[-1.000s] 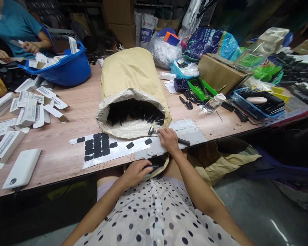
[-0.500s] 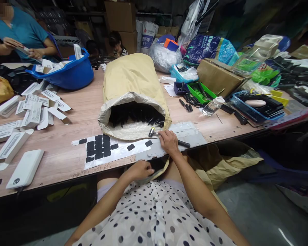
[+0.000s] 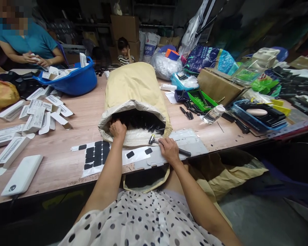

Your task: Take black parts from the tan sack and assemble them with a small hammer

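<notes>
My left hand [image 3: 118, 130] reaches into the mouth of a tan sack [image 3: 133, 82], at its left side. Its fingers look curled; shadow hides what they hold, if anything. Inside the sack lies a pile of shiny black parts [image 3: 146, 123] whose kind I cannot make out. Below the mouth, my right hand [image 3: 169, 150] is closed round a small hammer [image 3: 186, 152], its head pointing left. Under that hand is a flat grey board [image 3: 192, 140]. Black rounded stickers [image 3: 98, 150] sit on a white backing sheet [image 3: 140, 155], partly covered by my left forearm.
White boxes [image 3: 36, 112] and a blue basin [image 3: 74, 80] stand at left, near a white power bank [image 3: 23, 174]. At right are a green tray [image 3: 201, 100], a clear bottle [image 3: 213, 115] and a cardboard box [image 3: 218, 83]. A co-worker [image 3: 30, 44] sits across the table.
My left hand has moved from near my lap, up over the table edge and into the sack's mouth. My right hand stays on the hammer. The view has shifted slightly.
</notes>
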`<action>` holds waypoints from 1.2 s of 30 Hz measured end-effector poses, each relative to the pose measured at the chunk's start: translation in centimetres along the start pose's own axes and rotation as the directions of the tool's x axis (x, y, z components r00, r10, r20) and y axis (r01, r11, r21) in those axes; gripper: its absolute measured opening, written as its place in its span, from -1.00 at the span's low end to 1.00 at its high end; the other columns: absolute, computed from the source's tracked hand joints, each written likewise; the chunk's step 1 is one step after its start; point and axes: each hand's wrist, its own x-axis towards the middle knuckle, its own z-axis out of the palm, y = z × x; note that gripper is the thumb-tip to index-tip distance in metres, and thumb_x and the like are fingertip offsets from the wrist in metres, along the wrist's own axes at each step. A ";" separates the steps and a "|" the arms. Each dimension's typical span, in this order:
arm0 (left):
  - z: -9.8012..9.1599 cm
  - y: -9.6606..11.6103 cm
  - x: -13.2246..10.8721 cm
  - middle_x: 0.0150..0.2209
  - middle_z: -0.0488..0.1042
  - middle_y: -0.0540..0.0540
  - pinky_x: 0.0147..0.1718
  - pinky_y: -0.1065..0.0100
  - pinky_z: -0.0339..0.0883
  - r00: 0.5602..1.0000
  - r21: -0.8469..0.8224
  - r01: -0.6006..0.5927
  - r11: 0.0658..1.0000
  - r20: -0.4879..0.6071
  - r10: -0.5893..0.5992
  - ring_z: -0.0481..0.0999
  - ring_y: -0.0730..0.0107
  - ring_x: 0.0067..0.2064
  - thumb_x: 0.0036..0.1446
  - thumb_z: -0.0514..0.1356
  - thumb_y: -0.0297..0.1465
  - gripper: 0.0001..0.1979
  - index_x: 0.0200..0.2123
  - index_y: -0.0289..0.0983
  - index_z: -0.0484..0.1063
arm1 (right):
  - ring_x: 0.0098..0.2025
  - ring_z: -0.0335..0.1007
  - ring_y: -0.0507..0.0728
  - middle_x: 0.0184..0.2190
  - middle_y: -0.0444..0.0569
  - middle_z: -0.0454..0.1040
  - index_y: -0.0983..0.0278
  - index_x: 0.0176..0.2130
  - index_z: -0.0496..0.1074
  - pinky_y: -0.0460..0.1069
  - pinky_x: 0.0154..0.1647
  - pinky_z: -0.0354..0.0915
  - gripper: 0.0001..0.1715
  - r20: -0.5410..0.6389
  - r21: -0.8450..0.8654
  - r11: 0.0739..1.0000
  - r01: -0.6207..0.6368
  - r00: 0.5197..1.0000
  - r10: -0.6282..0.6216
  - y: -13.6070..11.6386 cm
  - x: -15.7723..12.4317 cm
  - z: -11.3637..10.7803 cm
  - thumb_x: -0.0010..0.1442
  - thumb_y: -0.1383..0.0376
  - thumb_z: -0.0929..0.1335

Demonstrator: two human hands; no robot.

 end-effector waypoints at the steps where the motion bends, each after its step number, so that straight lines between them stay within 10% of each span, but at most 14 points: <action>1: 0.1 -0.1 0.0 -0.18 0.56 -0.35 -0.05 -0.08 0.36 0.999 0.017 0.008 1.000 0.031 -0.009 0.51 -0.20 0.01 0.08 0.21 -0.48 -0.78 -0.18 -0.28 0.54 | -0.22 0.23 0.18 -0.29 0.01 0.44 0.17 -0.09 0.53 0.01 -0.19 0.12 -0.75 -0.003 0.002 1.000 0.001 1.000 -0.001 0.0 0.0 0.0 0.35 0.27 0.27; 10: -1.0 -0.9 -3.1 -0.12 0.53 -0.30 -0.02 -0.05 0.32 0.981 -0.078 -0.195 0.978 -0.012 0.194 0.44 -0.14 0.01 0.21 0.15 -0.40 -0.82 -0.18 -0.24 0.53 | -0.25 0.25 0.17 -0.33 -0.01 0.44 0.17 -0.13 0.53 0.01 -0.22 0.14 -0.77 -0.079 -0.005 0.999 0.034 0.996 -0.034 0.2 -0.2 0.2 0.34 0.29 0.28; 18: -0.5 -4.2 -10.6 -0.25 0.50 -0.07 -0.13 0.16 0.35 0.734 -0.336 -0.521 0.785 0.292 0.613 0.43 0.18 -0.16 0.23 0.16 -0.42 -0.86 -0.20 -0.18 0.52 | -0.27 0.27 0.15 -0.34 -0.03 0.46 0.17 -0.13 0.54 0.00 -0.23 0.16 -0.78 -0.123 0.001 0.999 0.042 0.992 -0.042 0.5 -0.4 0.8 0.33 0.31 0.29; 36: -0.1 -5.3 -10.3 -0.32 0.51 -0.03 -0.10 0.17 0.34 0.758 -0.442 -0.419 0.793 0.310 0.574 0.43 0.20 -0.16 0.07 0.33 -0.42 -0.89 -0.28 -0.16 0.58 | -0.16 0.50 0.14 -0.24 0.00 0.57 0.18 -0.06 0.53 0.00 -0.11 0.40 -0.68 -0.061 0.561 0.823 -0.093 0.986 0.153 -5.4 -0.9 -3.1 0.38 0.22 0.23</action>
